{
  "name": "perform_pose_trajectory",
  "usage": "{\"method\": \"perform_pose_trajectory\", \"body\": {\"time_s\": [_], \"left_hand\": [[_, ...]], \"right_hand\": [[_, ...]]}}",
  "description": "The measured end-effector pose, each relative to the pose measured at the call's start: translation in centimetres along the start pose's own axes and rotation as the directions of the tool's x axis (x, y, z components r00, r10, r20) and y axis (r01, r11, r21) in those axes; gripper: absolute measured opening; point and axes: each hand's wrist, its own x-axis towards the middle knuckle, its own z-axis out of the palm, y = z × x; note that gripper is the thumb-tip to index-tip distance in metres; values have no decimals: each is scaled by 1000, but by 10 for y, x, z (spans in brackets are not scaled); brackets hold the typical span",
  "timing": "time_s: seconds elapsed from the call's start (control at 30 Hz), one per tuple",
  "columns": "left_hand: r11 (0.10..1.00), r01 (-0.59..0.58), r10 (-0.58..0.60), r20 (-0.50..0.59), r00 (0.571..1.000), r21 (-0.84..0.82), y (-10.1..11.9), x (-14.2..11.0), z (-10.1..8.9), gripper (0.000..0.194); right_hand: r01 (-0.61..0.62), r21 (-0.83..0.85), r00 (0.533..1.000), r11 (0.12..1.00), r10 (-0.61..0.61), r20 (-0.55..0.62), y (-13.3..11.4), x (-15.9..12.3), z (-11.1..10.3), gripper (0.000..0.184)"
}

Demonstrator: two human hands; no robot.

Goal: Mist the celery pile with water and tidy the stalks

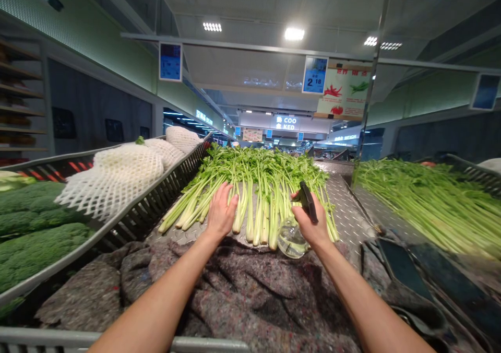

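Celery stalks (260, 207) lie spread side by side on a patterned metal surface, leaves toward the back and cut ends toward me. My left hand (223, 210) rests at the left part of the celery, fingers stretched forward over the stalks and holding nothing; whether it presses on them I cannot tell. In my right hand (315, 222) is a spray bottle (290, 239) with a black trigger head and a clear round body holding liquid. The bottle is above the front ends of the stalks on the right.
A grey speckled blanket (250, 295) lies bunched in front. Left stands a black crate (156, 191) with broccoli (43, 238) and produce in white foam netting (117, 175). A mirror (430, 201) rises at right. Nearby lies a dark phone-like object (405, 267). Price signs (315, 75) hang overhead.
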Motion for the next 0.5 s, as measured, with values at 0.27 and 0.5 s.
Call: {"method": "perform_pose_trajectory", "body": {"time_s": [0.27,0.5], "left_hand": [[1000,1,-1,-11,1000,-23,1,0,0,44],[1000,-5,5,-3,1000,-19,1,-1,-1,45]], "right_hand": [[-7,-5,1000,1000,7,8,0,0,0,26],[7,11,1000,1000,-7,5,-1,1,-1,25]]}}
